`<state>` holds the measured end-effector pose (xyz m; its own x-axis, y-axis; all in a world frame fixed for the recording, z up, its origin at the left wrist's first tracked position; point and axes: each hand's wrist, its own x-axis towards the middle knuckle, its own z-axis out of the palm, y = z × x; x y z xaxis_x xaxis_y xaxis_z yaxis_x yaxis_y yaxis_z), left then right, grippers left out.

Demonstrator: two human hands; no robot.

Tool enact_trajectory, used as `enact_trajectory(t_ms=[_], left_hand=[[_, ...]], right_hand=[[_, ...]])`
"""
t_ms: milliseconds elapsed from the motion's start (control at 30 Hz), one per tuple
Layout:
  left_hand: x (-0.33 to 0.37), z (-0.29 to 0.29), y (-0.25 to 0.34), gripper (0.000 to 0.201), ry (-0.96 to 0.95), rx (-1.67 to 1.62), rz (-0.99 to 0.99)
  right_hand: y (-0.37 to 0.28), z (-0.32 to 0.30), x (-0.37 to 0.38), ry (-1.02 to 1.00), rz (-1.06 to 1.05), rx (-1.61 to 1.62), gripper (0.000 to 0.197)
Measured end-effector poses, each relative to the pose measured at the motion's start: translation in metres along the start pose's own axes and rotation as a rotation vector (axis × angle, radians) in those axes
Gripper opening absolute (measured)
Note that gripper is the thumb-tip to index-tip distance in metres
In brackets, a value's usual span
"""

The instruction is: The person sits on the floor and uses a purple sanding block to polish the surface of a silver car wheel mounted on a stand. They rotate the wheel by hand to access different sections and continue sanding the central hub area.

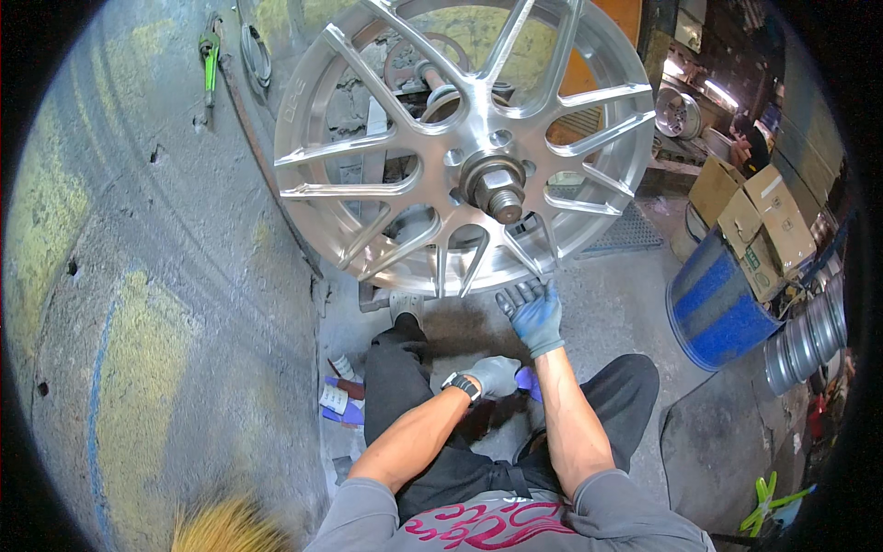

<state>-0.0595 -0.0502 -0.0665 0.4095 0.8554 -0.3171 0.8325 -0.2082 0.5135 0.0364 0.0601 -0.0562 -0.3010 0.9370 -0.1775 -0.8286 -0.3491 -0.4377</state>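
The fingers (527, 293) of the right hand (538, 327), in a blue glove with darkened tips, are parted and partly bent, with nothing seen in them. They are at the lower edge of a silver multi-spoke wheel (480, 115), between its 5 and 6 o'clock; whether they touch it I cannot tell. The wheel fills the view's 12 o'clock, a nut on a threaded shaft (504, 198) at its centre.

The left hand (495, 375), gloved in grey, is rounded inward below, toward 6 o'clock of the wheel. A purple piece (528, 382) shows just beside it, at its 3 o'clock; I cannot tell whether it is gripped. A dark watch (462, 386) circles that wrist.

Around the view's 7 o'clock, purple sheets (342, 410) lie on the floor (625, 308) beside the person's leg. At 3 o'clock stands a blue drum (722, 299) with cardboard boxes (773, 216) on top. A green-handled tool (211, 74) is at 10 o'clock, against the wall (138, 221).
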Motion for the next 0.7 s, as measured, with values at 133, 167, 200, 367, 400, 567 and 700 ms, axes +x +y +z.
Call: enact_trajectory(t_ms=[133, 167, 200, 367, 400, 567, 700], left_hand=[[0.002, 0.001, -0.002, 0.039, 0.000, -0.002, 0.011], [0.003, 0.002, -0.002, 0.039, 0.004, 0.003, 0.016], [0.003, 0.002, -0.002, 0.039, 0.002, 0.004, 0.017], [0.006, 0.005, -0.006, 0.039, -0.012, -0.005, 0.023], [0.007, 0.006, -0.006, 0.039, -0.013, -0.005, 0.023], [0.008, 0.009, -0.007, 0.041, -0.003, 0.018, 0.030], [0.008, 0.010, -0.009, 0.041, -0.003, 0.024, 0.032]], right_hand=[[0.000, 0.000, 0.001, -0.013, 0.007, 0.009, 0.063], [0.000, 0.000, 0.001, -0.010, 0.004, 0.012, 0.062], [0.000, 0.000, 0.000, -0.008, 0.002, 0.015, 0.061], [0.001, 0.003, -0.001, 0.014, 0.004, 0.024, 0.057], [0.001, 0.004, -0.001, 0.017, 0.004, 0.026, 0.055], [0.000, 0.003, -0.002, 0.024, -0.002, 0.030, 0.054], [0.001, 0.003, -0.002, 0.017, -0.005, 0.026, 0.055]])
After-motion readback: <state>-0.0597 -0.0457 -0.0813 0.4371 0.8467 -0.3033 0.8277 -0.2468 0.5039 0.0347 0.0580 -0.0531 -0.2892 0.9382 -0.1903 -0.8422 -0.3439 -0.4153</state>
